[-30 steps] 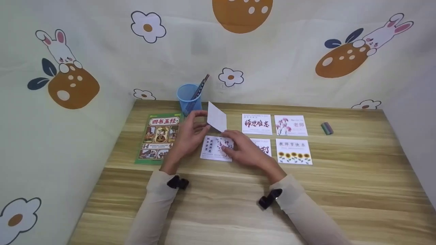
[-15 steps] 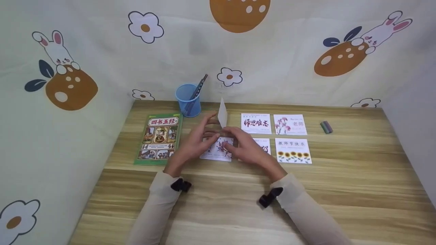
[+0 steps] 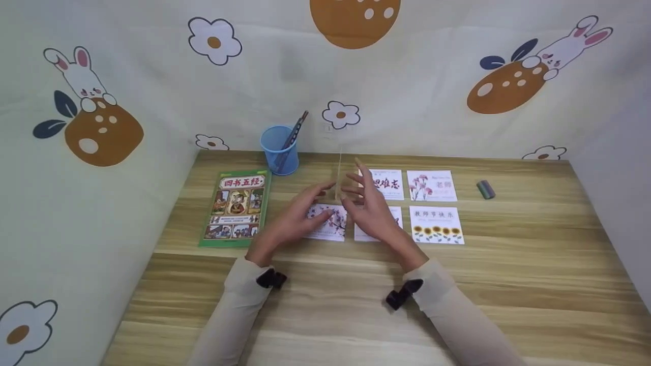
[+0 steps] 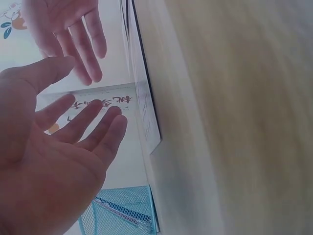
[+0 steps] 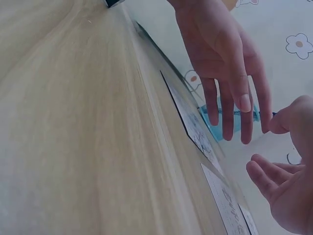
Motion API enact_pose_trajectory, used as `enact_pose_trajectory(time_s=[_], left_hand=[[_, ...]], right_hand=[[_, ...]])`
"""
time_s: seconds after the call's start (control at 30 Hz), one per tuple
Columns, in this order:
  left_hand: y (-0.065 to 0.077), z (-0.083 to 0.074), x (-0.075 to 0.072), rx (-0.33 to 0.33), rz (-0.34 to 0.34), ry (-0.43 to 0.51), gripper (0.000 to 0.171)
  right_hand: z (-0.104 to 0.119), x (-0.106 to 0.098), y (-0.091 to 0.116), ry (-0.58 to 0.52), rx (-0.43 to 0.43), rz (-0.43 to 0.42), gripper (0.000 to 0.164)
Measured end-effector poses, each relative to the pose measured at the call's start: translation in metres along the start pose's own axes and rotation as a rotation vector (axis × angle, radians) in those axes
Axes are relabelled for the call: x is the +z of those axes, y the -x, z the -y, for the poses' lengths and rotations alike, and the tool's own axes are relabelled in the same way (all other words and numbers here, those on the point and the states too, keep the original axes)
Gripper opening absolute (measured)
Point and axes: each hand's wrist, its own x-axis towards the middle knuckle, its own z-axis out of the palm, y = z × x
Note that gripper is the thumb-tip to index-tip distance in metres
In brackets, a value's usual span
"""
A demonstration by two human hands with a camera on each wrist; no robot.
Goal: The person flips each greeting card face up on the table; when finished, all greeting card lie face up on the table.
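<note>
A thin white card (image 3: 339,170) stands upright between both hands, seen nearly edge-on in the head view. Reddish characters show on this card (image 4: 115,100) in the left wrist view. My left hand (image 3: 300,213) is on its left side, fingers slightly bent, fingertips close to it. On the other side, my right hand (image 3: 374,208) has its fingers spread, the thumb near the lower edge. Whether either hand touches the card is unclear. Below the hands lie a blossom card (image 3: 330,223) and a partly covered lettered card (image 3: 366,234).
Three more cards lie at the right: a red-lettered card (image 3: 389,185), a carnation card (image 3: 432,186) and a sunflower card (image 3: 436,225). Beyond them is a small striped block (image 3: 485,189). A green comic-style book (image 3: 236,208) and a blue mesh pen cup (image 3: 278,152) stand left.
The upright card has turned from showing its blank face to edge-on and shifted right. My left hand has followed rightward; the right hand's fingers have spread and lifted.
</note>
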Motion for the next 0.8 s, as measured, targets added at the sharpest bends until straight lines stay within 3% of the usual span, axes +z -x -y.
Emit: enact_pose_trajectory(time_s=[0.1,0.33,0.5,0.8], left_hand=[[0.0,0.0,0.0,-0.026,0.011,-0.038,0.066],[0.001,0.001,-0.001,-0.034,0.053,-0.112,0.059],[0.004,0.004,-0.006,-0.083,0.083,-0.162,0.06],[0.007,0.011,-0.012,-0.141,0.092,-0.298,0.06]], right_hand=[[-0.001,-0.001,0.0,0.025,-0.019,0.005,0.088],[0.0,0.0,0.002,0.09,-0.028,-0.026,0.077],[-0.001,-0.001,0.001,0.143,-0.01,-0.019,0.066],[-0.002,-0.002,0.005,0.468,0.015,0.06,0.05]])
